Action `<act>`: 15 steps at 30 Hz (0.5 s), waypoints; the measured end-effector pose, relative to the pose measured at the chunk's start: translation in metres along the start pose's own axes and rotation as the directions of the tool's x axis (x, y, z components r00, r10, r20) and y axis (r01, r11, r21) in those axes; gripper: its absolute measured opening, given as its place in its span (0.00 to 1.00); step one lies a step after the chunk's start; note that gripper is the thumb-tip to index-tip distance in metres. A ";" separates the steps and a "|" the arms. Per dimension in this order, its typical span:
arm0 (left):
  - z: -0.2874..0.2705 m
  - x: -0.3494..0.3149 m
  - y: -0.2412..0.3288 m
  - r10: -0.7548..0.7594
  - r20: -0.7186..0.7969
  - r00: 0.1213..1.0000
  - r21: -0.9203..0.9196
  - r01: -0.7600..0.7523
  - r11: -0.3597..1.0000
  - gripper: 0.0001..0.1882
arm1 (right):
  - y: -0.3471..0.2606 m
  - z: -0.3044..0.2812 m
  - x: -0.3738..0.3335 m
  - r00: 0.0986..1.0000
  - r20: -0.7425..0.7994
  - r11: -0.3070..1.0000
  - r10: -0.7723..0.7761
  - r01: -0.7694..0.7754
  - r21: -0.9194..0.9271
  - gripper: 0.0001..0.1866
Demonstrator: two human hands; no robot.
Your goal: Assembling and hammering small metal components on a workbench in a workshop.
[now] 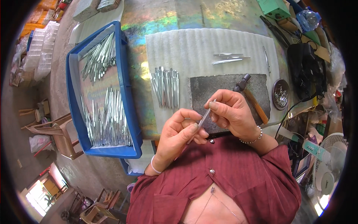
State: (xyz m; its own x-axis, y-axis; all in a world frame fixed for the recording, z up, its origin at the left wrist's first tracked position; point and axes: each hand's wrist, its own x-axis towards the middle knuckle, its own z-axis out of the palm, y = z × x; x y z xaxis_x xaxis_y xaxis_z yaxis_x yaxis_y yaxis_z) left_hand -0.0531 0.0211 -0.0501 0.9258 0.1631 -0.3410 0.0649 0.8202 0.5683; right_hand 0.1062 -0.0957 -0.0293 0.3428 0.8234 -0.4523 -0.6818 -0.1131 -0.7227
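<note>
A slim silver metal strip (204, 118) is held slantwise between my two hands, in front of my chest. My left hand (178, 130) pinches its lower part between thumb and fingers. At its upper end, the thumb and forefinger of my right hand (232, 112) close on the tip. Just beyond the hands lies a dark flat slab (209, 87). A hammer (256, 106) with a wooden handle rests across the slab's right side. Left of the slab, a row of similar metal strips (165, 87) lies on a white foam sheet (179, 46).
A blue tray (122, 71) at the left holds two heaps of metal strips (108, 119). Several loose strips (228, 59) lie beyond the slab. A round dish (275, 100) of small metal bits stands at the right. A white fan (328, 156) is at the lower right.
</note>
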 end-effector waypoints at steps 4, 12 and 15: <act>0.004 -0.007 -0.003 -0.058 -0.018 0.998 0.100 0.059 0.993 0.12 | 0.001 0.006 0.003 0.999 0.017 0.999 0.038 -0.038 -0.028 0.06; 0.000 -0.012 -0.003 -0.044 0.055 0.998 0.189 0.033 0.981 0.12 | 0.000 0.018 0.002 0.993 -0.001 0.988 0.115 -0.114 -0.103 0.06; -0.002 -0.013 -0.004 -0.064 0.047 0.997 0.141 0.057 0.988 0.12 | -0.001 0.023 0.006 0.991 0.007 0.983 0.131 -0.129 -0.133 0.06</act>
State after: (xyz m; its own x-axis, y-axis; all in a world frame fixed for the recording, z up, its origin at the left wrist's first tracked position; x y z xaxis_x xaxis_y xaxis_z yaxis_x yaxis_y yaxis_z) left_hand -0.0666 0.0173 -0.0494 0.9362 0.0840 -0.3413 0.1694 0.7430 0.6475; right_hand 0.0941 -0.0779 -0.0199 0.2464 0.8052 -0.5394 -0.6281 -0.2912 -0.7216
